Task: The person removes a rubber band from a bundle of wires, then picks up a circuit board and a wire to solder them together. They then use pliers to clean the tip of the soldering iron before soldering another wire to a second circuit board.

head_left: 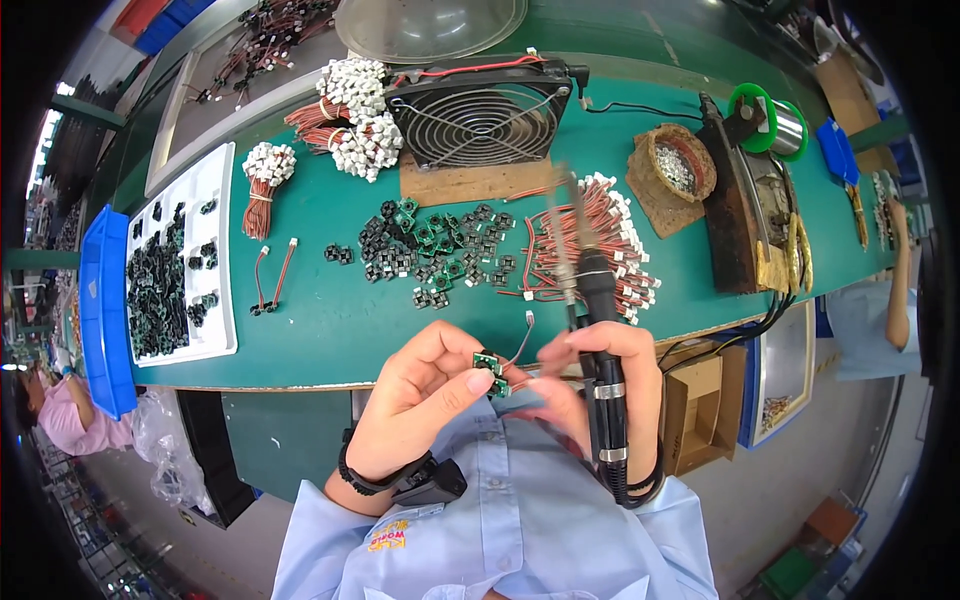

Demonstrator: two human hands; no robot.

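Observation:
My left hand (415, 400) pinches a small green circuit board (488, 362) between thumb and fingers, just in front of the table's near edge. A thin cable with a white connector (529, 318) rises from beside the board; where its wires end is hidden. In my right hand (635, 350) is a black soldering iron (598, 285), held upright with its tip pointing away from me and blurred by motion. The right thumb and fingertips, also smeared, are close to the board. Beyond my hands lies a pile of small black and green boards (430, 240).
Red-wired cables (590, 240) lie behind the iron, with bundled ones (258, 190) at left. A fan (485, 120) stands at the back. To the right are a bowl of solder scraps (680, 168), an iron stand (735, 220) and a solder spool (785, 130). A white tray (225, 290) holds boards.

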